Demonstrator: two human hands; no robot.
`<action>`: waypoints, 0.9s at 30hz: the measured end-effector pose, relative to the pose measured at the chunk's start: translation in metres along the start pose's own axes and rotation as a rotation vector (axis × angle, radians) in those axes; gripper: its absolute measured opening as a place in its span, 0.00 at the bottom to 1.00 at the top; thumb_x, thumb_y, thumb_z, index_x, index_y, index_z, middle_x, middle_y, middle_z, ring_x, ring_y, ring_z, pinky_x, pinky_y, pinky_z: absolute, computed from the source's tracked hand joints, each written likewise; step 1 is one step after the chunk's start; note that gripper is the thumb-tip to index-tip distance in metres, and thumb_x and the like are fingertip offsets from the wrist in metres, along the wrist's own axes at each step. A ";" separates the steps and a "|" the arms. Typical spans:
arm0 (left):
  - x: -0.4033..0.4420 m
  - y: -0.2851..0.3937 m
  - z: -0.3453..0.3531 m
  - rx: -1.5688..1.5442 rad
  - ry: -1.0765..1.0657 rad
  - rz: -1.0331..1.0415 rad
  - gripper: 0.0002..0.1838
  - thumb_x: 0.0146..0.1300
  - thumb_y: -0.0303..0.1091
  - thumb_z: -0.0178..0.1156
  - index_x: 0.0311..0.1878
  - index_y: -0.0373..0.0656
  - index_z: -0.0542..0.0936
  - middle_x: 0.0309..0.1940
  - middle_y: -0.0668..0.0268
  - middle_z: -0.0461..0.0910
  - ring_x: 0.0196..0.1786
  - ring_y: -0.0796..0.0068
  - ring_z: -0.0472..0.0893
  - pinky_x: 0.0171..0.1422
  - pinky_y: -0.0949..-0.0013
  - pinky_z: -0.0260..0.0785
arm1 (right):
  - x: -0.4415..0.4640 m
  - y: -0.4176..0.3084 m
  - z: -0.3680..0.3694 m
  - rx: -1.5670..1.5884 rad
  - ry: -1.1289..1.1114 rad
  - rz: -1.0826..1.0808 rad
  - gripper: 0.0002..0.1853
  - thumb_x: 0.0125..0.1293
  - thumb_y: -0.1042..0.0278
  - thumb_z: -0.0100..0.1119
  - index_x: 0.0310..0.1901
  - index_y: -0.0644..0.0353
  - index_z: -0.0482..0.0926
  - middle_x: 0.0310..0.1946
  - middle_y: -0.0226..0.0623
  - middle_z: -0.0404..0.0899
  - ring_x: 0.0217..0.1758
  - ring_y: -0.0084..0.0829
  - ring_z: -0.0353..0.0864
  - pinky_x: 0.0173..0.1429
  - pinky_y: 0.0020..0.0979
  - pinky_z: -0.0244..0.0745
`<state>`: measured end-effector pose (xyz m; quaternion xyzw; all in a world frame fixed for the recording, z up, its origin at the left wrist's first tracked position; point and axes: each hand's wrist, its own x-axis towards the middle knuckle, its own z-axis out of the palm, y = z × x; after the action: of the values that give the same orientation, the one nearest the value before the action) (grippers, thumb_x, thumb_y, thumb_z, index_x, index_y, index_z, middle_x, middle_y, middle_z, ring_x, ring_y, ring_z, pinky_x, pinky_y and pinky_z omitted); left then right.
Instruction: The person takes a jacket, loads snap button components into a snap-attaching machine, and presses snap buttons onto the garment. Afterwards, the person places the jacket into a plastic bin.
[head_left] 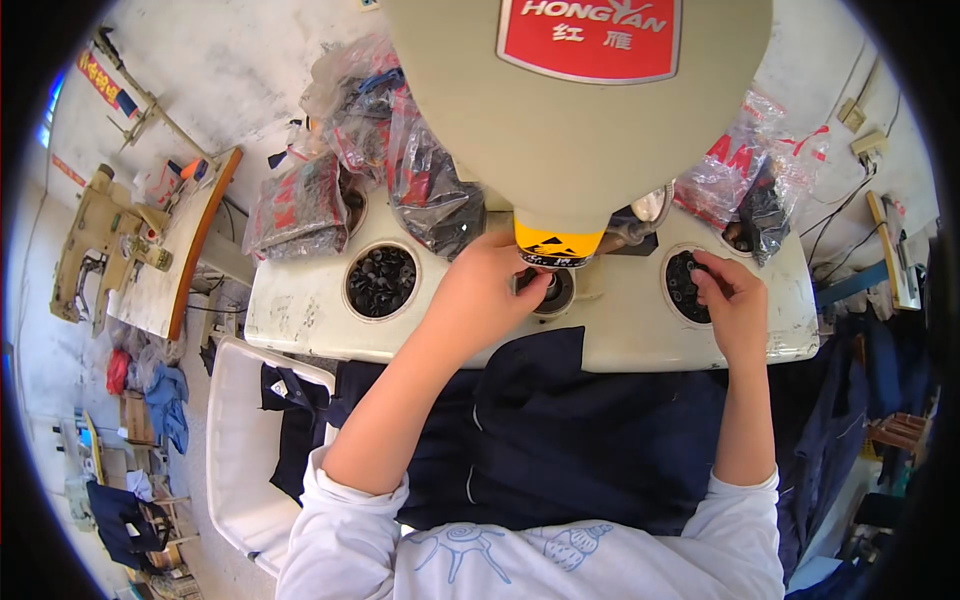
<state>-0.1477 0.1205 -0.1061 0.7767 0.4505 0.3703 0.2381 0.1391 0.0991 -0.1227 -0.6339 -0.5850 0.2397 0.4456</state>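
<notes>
Under the yellow-and-black guard (556, 240) of the beige machine (590, 130), my left hand (497, 290) has its thumb and fingers pressed together beside the round metal die (553, 293); what they hold, if anything, is too small to tell. My right hand (733, 300) is pinched at the right edge of a round bin of dark rings (684, 287), with a small ring-like part at its fingertips. Another round bin, of black buttons (381, 282), is set in the white table (630, 345) to the left. Dark navy fabric (590, 430) lies over my lap, one corner on the table edge.
Plastic bags of dark parts (300, 210) lie at the table's back left, more bags (735, 165) at the back right. A white plastic tub (235, 440) with dark cloth stands at the lower left. Another machine (100, 240) stands by a wooden-edged table (195, 260) farther left.
</notes>
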 end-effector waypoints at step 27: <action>-0.150 0.017 -0.037 0.118 -0.174 0.094 0.20 0.39 0.34 0.72 0.39 0.44 0.78 0.43 0.59 0.75 0.46 0.60 0.76 0.48 0.63 0.69 | -0.035 -0.085 0.065 0.215 -0.196 -0.041 0.13 0.63 0.75 0.53 0.48 0.70 0.75 0.38 0.48 0.82 0.37 0.35 0.85 0.43 0.31 0.81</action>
<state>-0.2160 -0.0175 -0.1252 0.8388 0.4122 0.2850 0.2126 0.0335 0.0772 -0.0906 -0.5437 -0.6095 0.3527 0.4565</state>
